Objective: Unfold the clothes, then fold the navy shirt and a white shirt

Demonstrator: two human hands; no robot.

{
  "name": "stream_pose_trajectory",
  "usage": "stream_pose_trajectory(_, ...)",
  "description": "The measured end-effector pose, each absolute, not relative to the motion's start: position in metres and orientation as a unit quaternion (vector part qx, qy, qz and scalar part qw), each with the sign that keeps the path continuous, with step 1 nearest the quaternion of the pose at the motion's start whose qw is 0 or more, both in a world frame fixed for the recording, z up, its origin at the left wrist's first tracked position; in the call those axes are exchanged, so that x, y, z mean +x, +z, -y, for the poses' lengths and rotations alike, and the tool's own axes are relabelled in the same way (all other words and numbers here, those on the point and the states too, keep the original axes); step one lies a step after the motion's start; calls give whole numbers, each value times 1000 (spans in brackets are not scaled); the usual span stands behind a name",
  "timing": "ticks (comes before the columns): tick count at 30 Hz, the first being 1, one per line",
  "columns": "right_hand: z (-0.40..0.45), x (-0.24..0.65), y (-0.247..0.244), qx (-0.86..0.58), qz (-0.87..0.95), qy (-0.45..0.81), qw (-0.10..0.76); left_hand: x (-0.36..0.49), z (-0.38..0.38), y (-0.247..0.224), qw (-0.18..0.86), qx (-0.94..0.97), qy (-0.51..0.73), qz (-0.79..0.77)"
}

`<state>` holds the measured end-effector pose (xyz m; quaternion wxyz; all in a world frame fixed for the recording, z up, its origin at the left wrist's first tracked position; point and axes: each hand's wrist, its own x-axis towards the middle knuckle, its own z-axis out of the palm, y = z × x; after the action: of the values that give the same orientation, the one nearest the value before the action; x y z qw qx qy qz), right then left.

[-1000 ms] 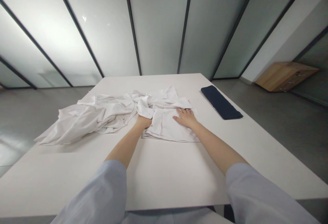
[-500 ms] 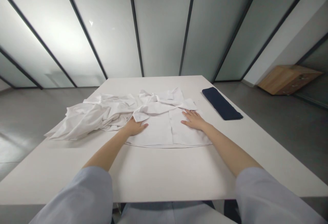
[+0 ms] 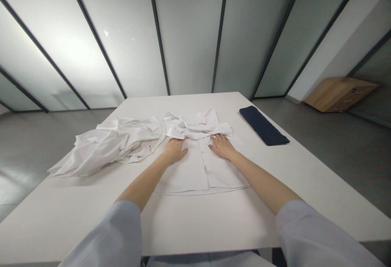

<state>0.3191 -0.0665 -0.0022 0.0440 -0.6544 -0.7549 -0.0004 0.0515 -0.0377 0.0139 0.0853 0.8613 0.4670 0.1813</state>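
Observation:
A white shirt lies on the table with its lower part spread flat toward me and its far part bunched in folds. My left hand rests on its left side, fingers spread and their tips at the edge of the folds. On the right side of the shirt lies my right hand, palm down with fingers apart, its tips also by the folds. A crumpled pile of white cloth touches or adjoins the shirt on the left.
A folded dark navy cloth lies on the right side of the white table. Beyond the table stand frosted glass panels. A wooden cabinet is on the floor at the far right.
Both hands have moved inward, closer together, and slightly away from me on the shirt. The shirt's near edge now sits lower in view, and more of its flat part shows.

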Motion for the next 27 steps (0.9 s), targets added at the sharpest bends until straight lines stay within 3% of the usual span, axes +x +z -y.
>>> stream_pose_trajectory(8,89,308,9,-616,785,-7,62,78,28,2,85,848,174,-494)
stream_pose_trajectory(14,63,326,29,-692,709,-60,120,73,33,2,95,842,180,-499)
stream_pose_trajectory(21,21,337,35,-766,638,-9,79,74,30,0,24,841,211,-498)
stream_pose_trajectory(24,5,331,48,-781,609,-15,140,76,28,-4,37,837,241,-491)
stream_pose_trajectory(27,1,302,61,-711,644,9,283,77,25,-7,96,819,299,-481)
